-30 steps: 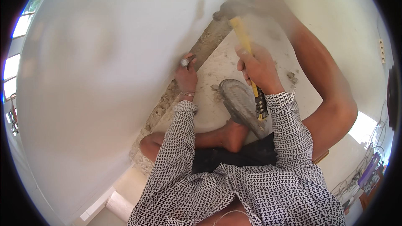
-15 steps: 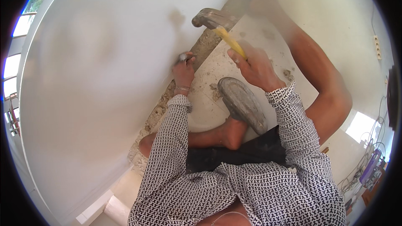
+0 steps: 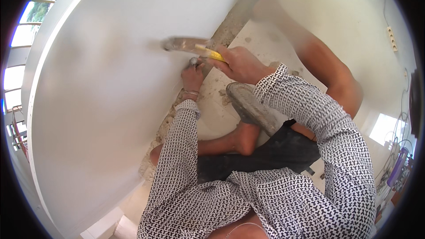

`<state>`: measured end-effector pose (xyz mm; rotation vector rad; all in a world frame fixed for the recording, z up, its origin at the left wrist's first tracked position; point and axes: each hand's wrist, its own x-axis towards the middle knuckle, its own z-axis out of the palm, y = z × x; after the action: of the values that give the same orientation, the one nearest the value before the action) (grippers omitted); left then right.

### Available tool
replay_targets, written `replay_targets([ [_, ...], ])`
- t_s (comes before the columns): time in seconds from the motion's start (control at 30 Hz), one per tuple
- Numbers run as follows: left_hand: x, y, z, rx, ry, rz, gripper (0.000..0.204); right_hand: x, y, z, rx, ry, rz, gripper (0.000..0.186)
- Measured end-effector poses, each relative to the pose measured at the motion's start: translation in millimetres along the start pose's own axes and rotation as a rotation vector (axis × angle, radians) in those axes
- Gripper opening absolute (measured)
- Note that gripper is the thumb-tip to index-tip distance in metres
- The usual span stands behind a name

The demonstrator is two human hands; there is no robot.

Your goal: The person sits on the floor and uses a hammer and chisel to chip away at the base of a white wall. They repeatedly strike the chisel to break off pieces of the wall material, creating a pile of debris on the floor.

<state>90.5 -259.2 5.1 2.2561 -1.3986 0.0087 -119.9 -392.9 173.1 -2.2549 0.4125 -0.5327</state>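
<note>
My right hand [image 3: 243,64] is closed round the yellow handle of a claw hammer [image 3: 214,55]. Its dark metal head, slightly blurred, hangs just above my left hand [image 3: 193,79]. That left hand is closed round a short metal chisel [image 3: 193,61], whose round grey struck end shows above the fingers. The chisel's lower part is mostly hidden by the hand and hammer. Both hands are over a rough, broken strip [image 3: 230,24] of exposed mortar along the foot of the white wall [image 3: 110,75].
Pale floor tiles [image 3: 217,115] with scattered rubble border the strip. My bent legs and a dusty shoe [image 3: 253,108] lie close to the hands. At the right are a white power strip [image 3: 392,39], tangled cables and a purple object [image 3: 397,167].
My right hand has swung the hammer down and leftward, bringing its head near the chisel. My left hand keeps nearly the same place by the wall. The view has shifted slightly.
</note>
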Motion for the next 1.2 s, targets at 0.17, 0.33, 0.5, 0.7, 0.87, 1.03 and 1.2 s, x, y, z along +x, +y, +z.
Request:
replay_targets([
  [0.17, 3, -10, 6, -0.044, 0.006, -0.009, 0.015, 11, -10, -13, 0.026, -0.108, 0.212, 0.034],
  [0.33, -8, -10, -6, 0.003, -0.023, -0.053, 0.015, 25, -75, -48, 0.219, 0.197, 0.008, 0.039],
  [0.5, 2, -1, 6, -0.033, -0.076, -0.044, 0.018, -10, 41, 9, -0.118, -0.147, 0.238, 0.039],
  [0.7, -9, -22, 6, -0.101, 0.067, 0.008, 0.017, 27, -86, -65, 0.124, 0.054, 0.131, 0.039],
  [0.87, 4, -7, 8, 0.088, -0.100, -0.039, 0.019, -6, 13, 13, -0.050, -0.002, 0.059, 0.039],
  [1.03, -9, -19, 27, -0.121, 0.032, 0.003, 0.021, 5, -1, 0, -0.028, -0.150, 0.232, 0.040],
  [1.2, -11, -30, 8, -0.072, -0.035, -0.063, 0.022, 31, -82, -47, 0.091, 0.100, 0.032, 0.041],
])
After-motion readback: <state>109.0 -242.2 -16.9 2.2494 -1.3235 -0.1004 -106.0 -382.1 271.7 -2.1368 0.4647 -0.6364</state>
